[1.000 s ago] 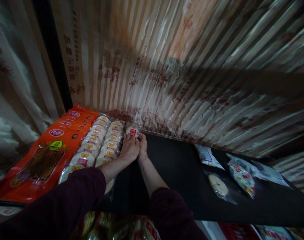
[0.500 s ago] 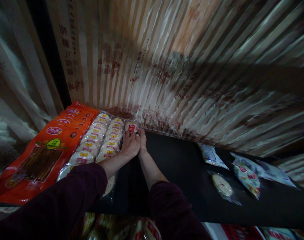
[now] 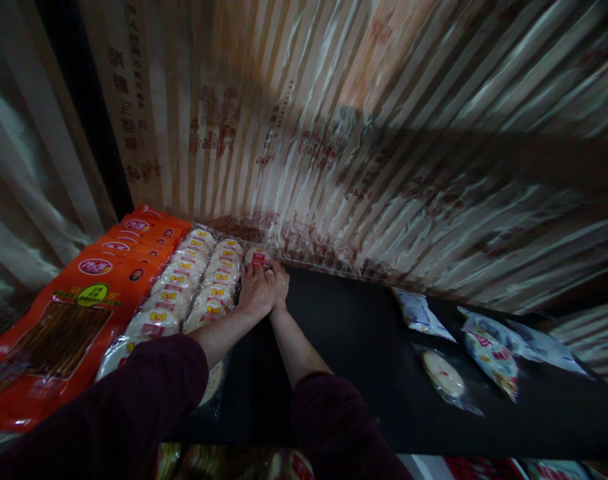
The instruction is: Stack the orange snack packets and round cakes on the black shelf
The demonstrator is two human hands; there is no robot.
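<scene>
A clear-wrapped packet of round pale flatcakes [image 3: 258, 254] with a red label lies at the back of the black shelf [image 3: 354, 333]. My left hand [image 3: 257, 292] has its fingers curled over the near side of this packet. Pressed close beside it, my right hand [image 3: 280, 285] grips the packet's right edge, its fingertips partly hidden. Just left of my hands run two overlapping rows of similar packets, the nearer row [image 3: 219, 277] and the farther row [image 3: 177, 283]. My left forearm covers the front part of those rows.
Orange bags of brown sticks [image 3: 89, 297] overlap at the far left. On the right lie a single wrapped flatcake [image 3: 443, 373], a blue-white packet [image 3: 419, 312] and several other plastic packets [image 3: 491, 353]. Pleated printed sheeting [image 3: 334, 167] hangs behind the shelf. More goods show below its front edge.
The view has shifted slightly, so the goods on the left appear a little further left and lower. Both hands stay at the same packet, with hardly any movement relative to the shelf.
</scene>
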